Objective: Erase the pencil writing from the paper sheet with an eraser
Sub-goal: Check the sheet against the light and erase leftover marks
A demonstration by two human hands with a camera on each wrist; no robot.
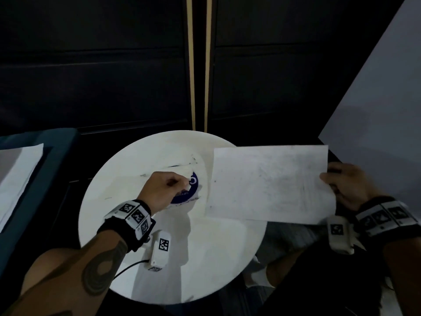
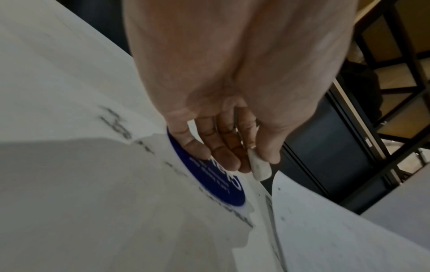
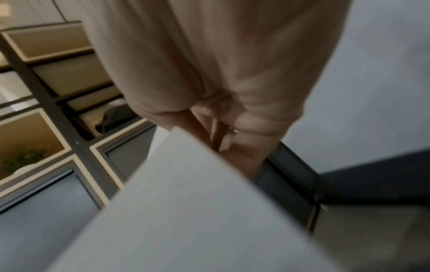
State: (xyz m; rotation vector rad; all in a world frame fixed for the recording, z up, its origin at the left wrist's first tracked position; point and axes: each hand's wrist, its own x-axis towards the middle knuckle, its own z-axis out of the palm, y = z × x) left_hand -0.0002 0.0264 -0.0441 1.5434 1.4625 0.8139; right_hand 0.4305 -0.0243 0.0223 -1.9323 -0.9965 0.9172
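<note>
**Sheet lifted off table, eraser kept in other hand**

Right hand (image 1: 348, 188): pinching the right edge of the paper sheet (image 1: 268, 183), thumb on top, fingers curled underneath. Sheet held raised over the right side of the round white table (image 1: 205, 258), overhanging its edge; faint grey smudging across the surface (no legible writing).

Left hand (image 1: 164, 190): closed, gripping a small white eraser (image 2: 259, 168) between thumb and forefinger, as seen from the left wrist. Knuckles resting near table centre on a blue round label (image 2: 209, 182) and some torn white paper (image 1: 186, 172).

More white sheets (image 1: 16, 176) at far left, well apart, on a teal surface (image 1: 57, 151).
</note>
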